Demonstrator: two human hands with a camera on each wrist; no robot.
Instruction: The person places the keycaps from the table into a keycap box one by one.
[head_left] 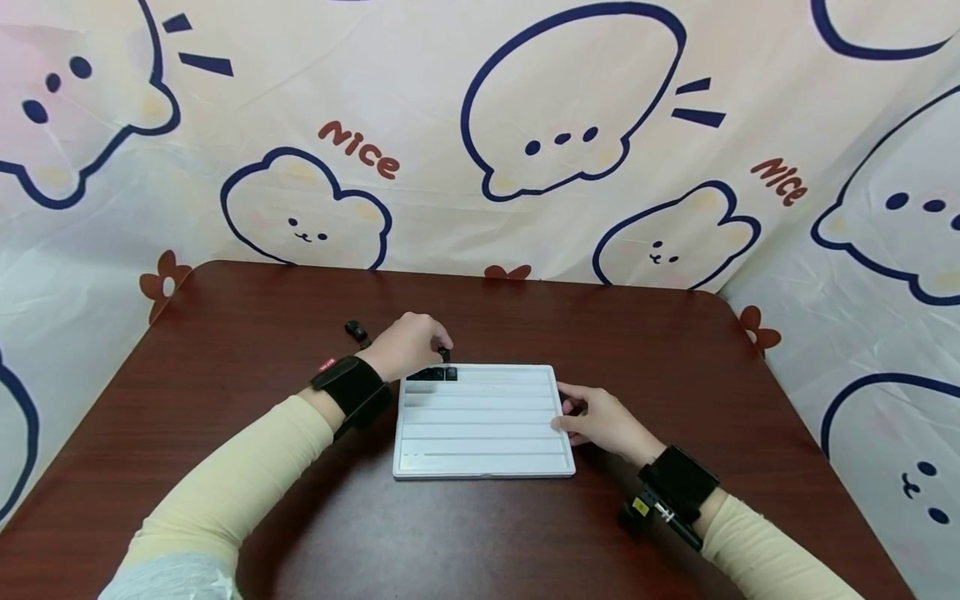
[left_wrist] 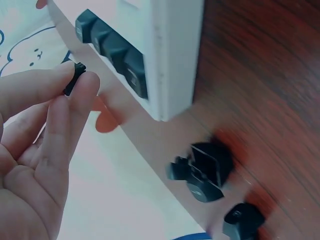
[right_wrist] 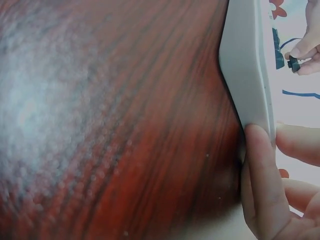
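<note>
White rectangular plastic tray (head_left: 487,425): frame centre, apparently being filled.
Left hand (head_left: 405,346): pinching small black block (left_wrist: 75,79); next likely needs aligning.
Right hand (head_left: 606,421): gripping tray's right edge.

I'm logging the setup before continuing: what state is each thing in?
White rectangular grooved tray: grooves up, mostly unfilled, right edge held by the right hand.
Small black keycap-like piece: pinched by the left hand, apart from the tray.
Row of blocky black pieces: lined up in the tray's far-left corner.
Loose black pieces: outside the tray, one showing a hollow side.
Dark reddish-brown wood-grain table: shiny.
</note>
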